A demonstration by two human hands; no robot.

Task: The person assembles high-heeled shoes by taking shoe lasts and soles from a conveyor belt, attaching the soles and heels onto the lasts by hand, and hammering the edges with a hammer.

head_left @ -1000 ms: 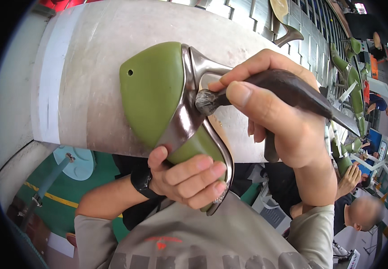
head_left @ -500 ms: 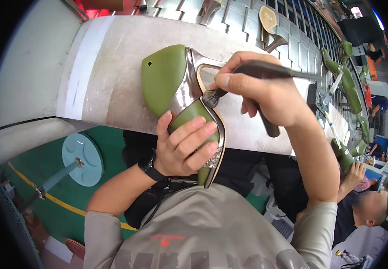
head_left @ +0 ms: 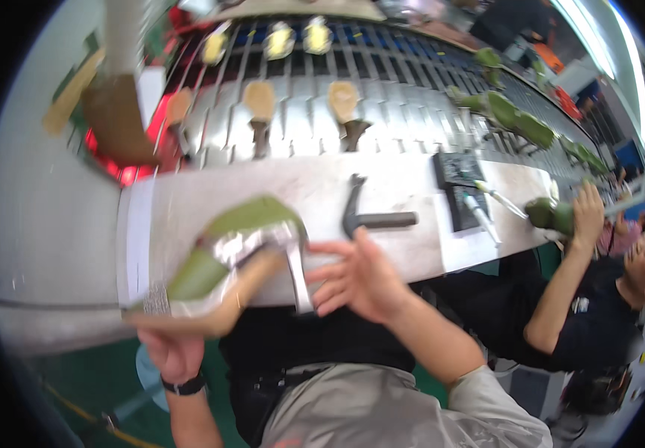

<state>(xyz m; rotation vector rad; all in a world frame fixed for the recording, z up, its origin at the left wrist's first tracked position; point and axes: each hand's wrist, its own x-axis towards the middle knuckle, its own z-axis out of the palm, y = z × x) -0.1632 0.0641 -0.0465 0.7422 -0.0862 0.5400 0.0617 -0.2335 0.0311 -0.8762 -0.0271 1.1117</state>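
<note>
My left hand (head_left: pixel 173 354) grips a green high-heeled shoe (head_left: pixel 251 216) from below near its toe. The shoe lies on its side in the air, its tan sole facing me, with shiny film around the back part and a sparkling band near the toe. My right hand (head_left: pixel 363 278) is open, fingers spread, beside the shoe's slim heel; whether the fingertips touch it I cannot tell because of blur. A cobbler's hammer (head_left: pixel 386 220) with a dark curved head lies on the pale bench (head_left: pixel 322 175), beyond my right hand.
A slatted conveyor (head_left: pixel 300 127) beyond the bench carries tan soles with heels (head_left: pixel 260 101) and yellow-and-white pieces (head_left: pixel 317 35). A black box (head_left: pixel 458 179) and white pen-like tools (head_left: pixel 481 218) lie on the right. There a co-worker's hand (head_left: pixel 588 213) holds another green shoe (head_left: pixel 550 214).
My right hand has let go of the hammer, which now lies on the bench. The shoe has been lifted, turned and moved left in my left hand. The view has shifted.
</note>
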